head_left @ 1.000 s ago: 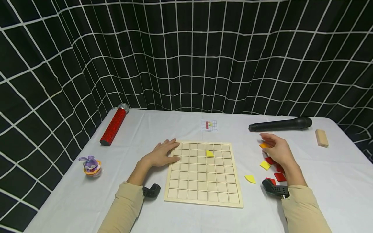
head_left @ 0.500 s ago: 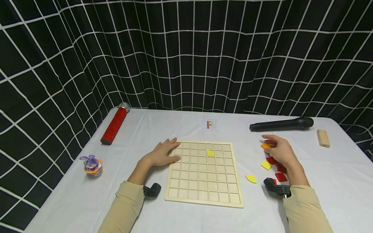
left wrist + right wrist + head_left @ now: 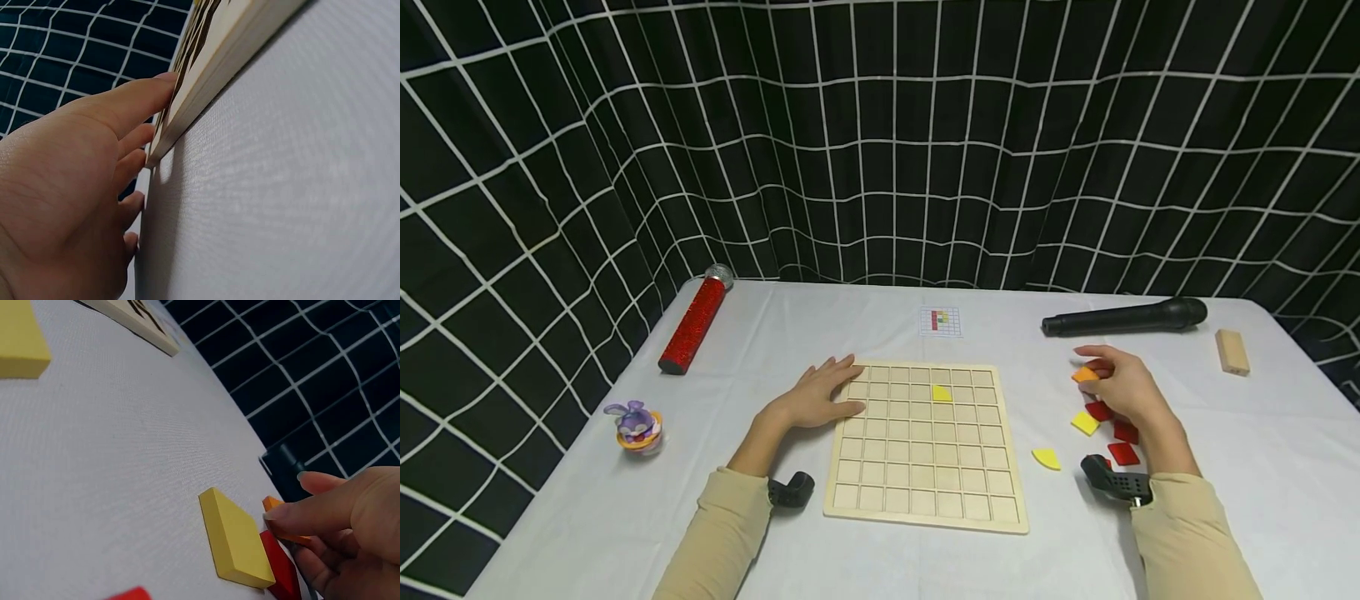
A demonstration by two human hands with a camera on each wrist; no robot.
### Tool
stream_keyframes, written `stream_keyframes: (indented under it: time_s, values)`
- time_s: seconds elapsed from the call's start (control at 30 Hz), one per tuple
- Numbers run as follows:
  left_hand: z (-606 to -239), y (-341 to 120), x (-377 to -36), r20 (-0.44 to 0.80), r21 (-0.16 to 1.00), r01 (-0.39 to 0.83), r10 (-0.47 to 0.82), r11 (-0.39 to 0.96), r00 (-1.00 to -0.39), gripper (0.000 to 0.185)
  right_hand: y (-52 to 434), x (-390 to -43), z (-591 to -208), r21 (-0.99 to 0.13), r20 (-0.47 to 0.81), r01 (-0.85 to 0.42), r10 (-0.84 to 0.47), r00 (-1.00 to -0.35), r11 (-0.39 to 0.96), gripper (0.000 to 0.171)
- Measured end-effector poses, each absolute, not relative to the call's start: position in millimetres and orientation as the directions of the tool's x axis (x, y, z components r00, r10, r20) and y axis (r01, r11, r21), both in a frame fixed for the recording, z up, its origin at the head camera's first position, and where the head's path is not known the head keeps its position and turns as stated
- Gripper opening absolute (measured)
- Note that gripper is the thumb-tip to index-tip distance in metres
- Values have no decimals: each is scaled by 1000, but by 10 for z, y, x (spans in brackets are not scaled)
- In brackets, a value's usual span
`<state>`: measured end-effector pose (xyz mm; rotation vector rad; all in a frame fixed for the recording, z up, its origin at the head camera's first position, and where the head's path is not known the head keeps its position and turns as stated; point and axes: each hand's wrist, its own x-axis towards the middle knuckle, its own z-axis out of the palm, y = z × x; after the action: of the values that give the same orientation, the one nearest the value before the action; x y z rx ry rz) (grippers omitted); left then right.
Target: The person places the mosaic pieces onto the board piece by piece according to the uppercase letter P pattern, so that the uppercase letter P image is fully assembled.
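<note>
A wooden grid board (image 3: 925,483) lies flat mid-table with one yellow tile (image 3: 942,393) set in a cell near its far edge. My left hand (image 3: 820,396) rests flat with straight fingers on the board's far-left corner (image 3: 164,140). My right hand (image 3: 1112,385) pinches an orange tile (image 3: 1084,375) (image 3: 275,506) just above the cloth, to the right of the board. Below it lie a yellow square tile (image 3: 1085,423) (image 3: 236,539), red tiles (image 3: 1123,454) and a yellow quarter-round tile (image 3: 1046,458).
A small pattern card (image 3: 940,322) lies beyond the board. A black microphone (image 3: 1123,317) and a wooden block (image 3: 1232,352) sit at the far right. A red glitter tube (image 3: 694,325) and a small purple toy (image 3: 637,424) are at the left. Black grid curtain surrounds the table.
My right hand has lifted slightly and shifted a little with the orange tile pinched in it. The left hand has stayed on the board's corner.
</note>
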<state>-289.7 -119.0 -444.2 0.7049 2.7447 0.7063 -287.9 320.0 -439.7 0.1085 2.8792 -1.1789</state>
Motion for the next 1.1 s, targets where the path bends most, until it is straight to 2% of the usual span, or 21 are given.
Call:
stream_keyframes:
  time_s: [0.33, 0.5, 0.67, 0.87, 1.1]
  values:
    - [-4444, -1190, -2897, -82, 499, 403, 505, 767, -859, 66, 3210, -2882, -4397, -686, -25, 72, 75, -997, 724, 50]
    - [-4423, -1181, -2882, -83, 504, 398, 502, 766, -861, 66, 3174, -2876, -4371, -688, 44, 49, 108, -993, 724, 44]
    - [-4417, -1178, -2877, -83, 504, 398, 501, 767, -861, 66, 3086, -2854, -4241, -763, 59, 72, 180, -982, 643, 44]
    - [-4413, -1173, -2875, -84, 498, 396, 498, 772, -863, 66, 3043, -2847, -4142, -851, 51, 39, 157, -986, 524, 52]
    - [-4412, -1173, -2871, -92, 501, 387, 493, 774, -865, 68, 3223, -3124, -4493, -927, 96, -44, 123, -988, 372, 64]
